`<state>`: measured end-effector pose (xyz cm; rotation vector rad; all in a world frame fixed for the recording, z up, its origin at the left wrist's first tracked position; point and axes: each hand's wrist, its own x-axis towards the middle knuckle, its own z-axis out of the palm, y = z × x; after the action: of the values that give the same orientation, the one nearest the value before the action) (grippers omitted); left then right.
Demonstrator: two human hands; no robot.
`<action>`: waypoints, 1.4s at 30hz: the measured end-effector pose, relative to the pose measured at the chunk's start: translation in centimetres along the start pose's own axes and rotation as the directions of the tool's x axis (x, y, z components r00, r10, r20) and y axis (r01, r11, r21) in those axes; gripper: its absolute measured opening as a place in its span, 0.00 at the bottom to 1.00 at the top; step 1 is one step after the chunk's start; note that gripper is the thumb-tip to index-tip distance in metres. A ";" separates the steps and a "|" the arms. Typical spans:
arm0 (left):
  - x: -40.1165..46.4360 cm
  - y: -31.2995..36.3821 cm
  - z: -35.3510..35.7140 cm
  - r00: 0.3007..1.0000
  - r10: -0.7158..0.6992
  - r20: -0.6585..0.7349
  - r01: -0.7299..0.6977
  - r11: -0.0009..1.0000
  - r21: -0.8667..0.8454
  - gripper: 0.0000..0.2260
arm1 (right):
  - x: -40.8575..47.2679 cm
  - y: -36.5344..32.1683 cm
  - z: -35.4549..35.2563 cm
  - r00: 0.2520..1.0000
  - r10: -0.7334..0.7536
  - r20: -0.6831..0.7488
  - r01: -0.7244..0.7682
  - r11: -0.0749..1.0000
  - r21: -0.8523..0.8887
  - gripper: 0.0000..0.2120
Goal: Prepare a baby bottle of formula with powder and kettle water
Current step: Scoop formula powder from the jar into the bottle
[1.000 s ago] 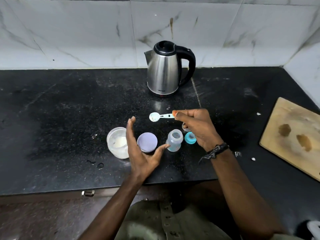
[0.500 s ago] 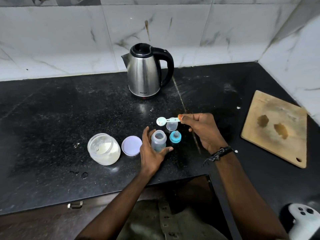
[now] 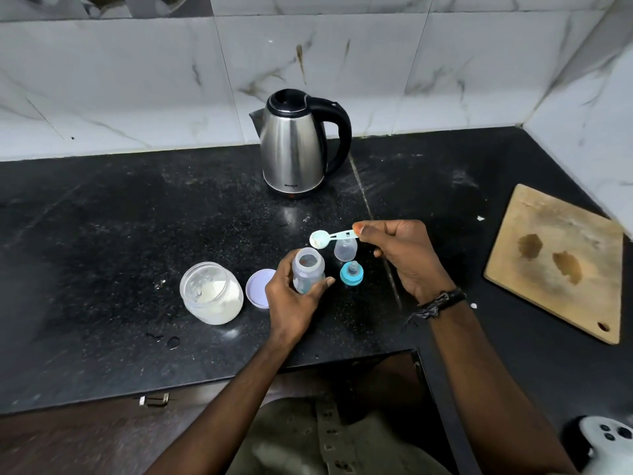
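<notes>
Scoop [image 3: 320, 238] holds powder; jar [image 3: 211, 293] part-full.

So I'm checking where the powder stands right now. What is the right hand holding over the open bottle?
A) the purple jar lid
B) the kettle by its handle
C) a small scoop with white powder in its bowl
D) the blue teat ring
C: the right hand pinches the scoop, powder in its bowl, just above the bottle that the left hand grips.
</notes>
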<state>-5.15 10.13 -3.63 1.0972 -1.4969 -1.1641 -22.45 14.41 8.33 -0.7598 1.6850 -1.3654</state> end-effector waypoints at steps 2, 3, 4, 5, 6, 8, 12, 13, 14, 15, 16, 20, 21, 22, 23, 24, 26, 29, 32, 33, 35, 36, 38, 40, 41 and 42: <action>0.1 0.3 -0.1 1.000 0.007 -0.006 -0.007 1.000 -0.012 0.29 | 0.0 -0.1 0.1 1.000 -0.015 0.009 0.015 1.000 0.012 0.04; 0.2 0.4 -0.1 1.000 0.014 -0.005 -0.014 1.000 -0.011 0.29 | 0.0 -0.2 0.2 1.000 -0.025 0.011 0.025 1.000 0.015 0.04; 0.2 0.5 -0.2 1.000 0.019 -0.001 -0.019 1.000 -0.011 0.28 | 0.0 -0.3 0.3 0.999 -0.036 0.011 0.036 0.999 0.017 0.05; 0.3 0.5 -0.2 1.000 0.022 0.001 -0.022 1.000 -0.010 0.28 | 0.0 -0.3 0.3 0.999 -0.052 0.010 0.052 0.999 0.015 0.05; 0.3 0.5 -0.2 1.000 0.024 0.004 -0.024 1.000 -0.010 0.27 | -0.1 -0.4 0.3 0.998 -0.070 0.009 0.070 0.998 0.010 0.05; 0.4 0.4 -0.3 1.000 0.027 0.006 -0.027 1.000 -0.011 0.26 | -0.2 -0.4 0.4 0.995 -0.098 0.011 0.098 0.995 -0.003 0.05; 0.4 0.4 -0.5 0.999 0.032 0.015 -0.032 0.999 -0.014 0.26 | -0.4 -0.3 0.3 0.993 -0.114 0.032 0.115 0.993 -0.026 0.07; 0.5 0.4 -0.6 1.000 0.027 0.015 -0.027 1.000 -0.013 0.26 | -0.3 -0.2 0.2 0.992 -0.120 0.033 0.121 0.992 -0.035 0.08; 0.5 0.4 -0.6 1.000 0.024 0.014 -0.024 1.000 -0.012 0.26 | -0.4 -0.2 0.3 0.992 -0.122 0.036 0.124 0.991 -0.040 0.08; 0.5 0.4 -0.7 1.000 0.022 0.014 -0.022 1.000 -0.008 0.26 | -0.4 -0.1 0.3 0.992 -0.123 0.040 0.125 0.991 -0.046 0.08; 0.5 0.4 -0.7 1.000 0.021 0.015 -0.021 1.000 -0.003 0.26 | -0.4 -0.1 0.4 0.992 -0.121 0.043 0.123 0.991 -0.049 0.08; 0.6 0.3 -0.9 1.000 0.011 0.027 -0.011 1.000 0.008 0.26 | -0.4 0.4 0.7 0.990 -0.137 0.046 0.140 0.987 -0.082 0.12; 0.6 0.1 -1.0 1.000 0.003 0.031 -0.003 1.000 0.008 0.26 | -0.3 0.6 0.8 0.989 -0.141 0.042 0.144 0.985 -0.095 0.11; 0.6 -0.1 -1.0 0.999 -0.004 0.034 0.004 1.000 0.012 0.27 | -0.3 0.7 0.8 0.989 -0.144 0.038 0.147 0.984 -0.105 0.09; 0.6 -0.2 -1.1 0.999 -0.009 0.033 0.008 1.000 0.025 0.28 | -0.2 0.8 0.9 0.988 -0.149 0.032 0.152 0.981 -0.119 0.09; 0.6 -0.4 -1.1 0.999 -0.013 0.030 0.012 0.999 0.043 0.30 | -0.2 0.9 1.0 0.988 -0.154 0.030 0.156 0.979 -0.133 0.09; 0.5 -0.4 -1.2 1.000 -0.011 0.029 0.009 0.997 0.074 0.31 | -0.1 1.0 1.2 0.985 -0.167 0.036 0.171 0.972 -0.163 0.10; 0.6 -0.2 -1.3 0.999 0.007 0.040 -0.011 0.995 0.097 0.33 | -0.1 0.9 1.6 0.973 -0.223 0.051 0.229 0.936 -0.267 0.08; 0.7 0.1 -1.3 0.999 -0.001 0.049 -0.005 0.992 0.129 0.35 | -0.2 0.7 2.0 0.954 -0.292 0.071 0.297 0.884 -0.361 0.07; 0.7 0.1 -1.3 0.999 -0.001 0.052 -0.006 0.990 0.141 0.35 | -0.2 0.5 2.2 0.949 -0.307 0.079 0.313 0.868 -0.386 0.07; 0.7 0.2 -1.3 0.998 0.003 0.061 -0.013 0.987 0.159 0.36 | -0.4 0.2 2.6 0.938 -0.332 0.098 0.342 0.839 -0.424 0.09; 0.7 0.2 -1.3 0.998 0.005 0.065 -0.016 0.987 0.162 0.36 | -0.4 0.1 2.9 0.932 -0.344 0.112 0.357 0.824 -0.441 0.10; 0.7 0.4 -1.3 0.997 0.005 0.080 -0.018 0.986 0.165 0.36 | -0.5 0.0 3.4 0.918 -0.369 0.147 0.392 0.781 -0.486 0.09; 0.6 0.6 -1.3 0.996 -0.005 0.093 -0.011 0.986 0.165 0.37 | -0.5 0.0 3.8 0.893 -0.407 0.194 0.443 0.710 -0.548 0.07; 0.6 0.7 -1.3 0.995 -0.010 0.099 -0.006 0.987 0.160 0.37 | -0.5 -0.1 3.9 0.876 -0.428 0.224 0.472 0.662 -0.582 0.07; 0.6 0.8 -1.3 0.995 -0.012 0.103 -0.004 0.988 0.153 0.38 | -0.6 -0.1 3.9 0.859 -0.442 0.257 0.498 0.611 -0.615 0.06</action>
<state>-4.11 9.42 -2.59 1.1573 -1.6882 -1.1382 -18.74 12.98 8.22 -1.7648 2.0077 -0.9930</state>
